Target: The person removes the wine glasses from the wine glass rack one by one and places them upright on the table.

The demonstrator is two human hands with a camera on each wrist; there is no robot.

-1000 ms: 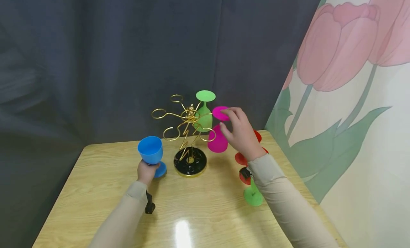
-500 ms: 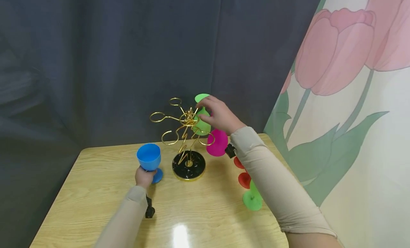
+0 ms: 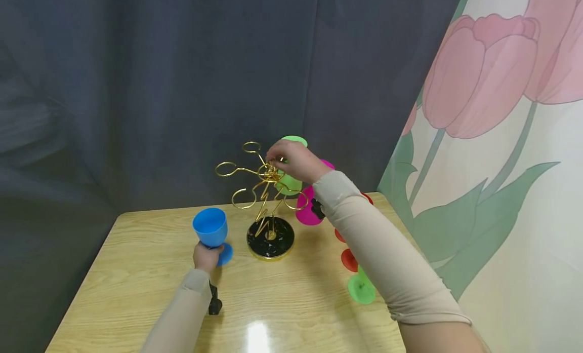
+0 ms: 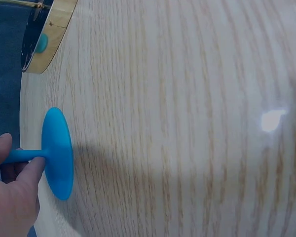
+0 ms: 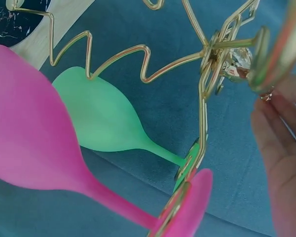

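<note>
Since the earlier frames, the person's right hand (image 3: 297,160) has moved leftward from the pink goblet (image 5: 34,128) to the top of the gold rack (image 3: 271,177). Its fingers pinch the tip of the rack's knob (image 5: 237,64) there. Near the fingers, the rack's looped arms reach outward; one ring holds the pink goblet bowl-down by its foot, and another holds a green goblet (image 5: 101,111) likewise, partly behind the hand in the head view. Below, the rack stands on a round black base (image 3: 281,240) with a gold edge.

To the left of that base, the left hand (image 3: 206,257) pinches the stem of a blue goblet (image 3: 211,231) between thumb and fingers, its bowl facing up. Whether its foot touches the counter (image 3: 291,312) I cannot tell.

On the right, red goblets (image 3: 349,260) and a second green goblet (image 3: 362,290) lie on their sides, partly hidden by the right sleeve (image 3: 373,241). A dark curtain (image 3: 205,89) hangs behind, beside a tulip mural (image 3: 483,79).
</note>
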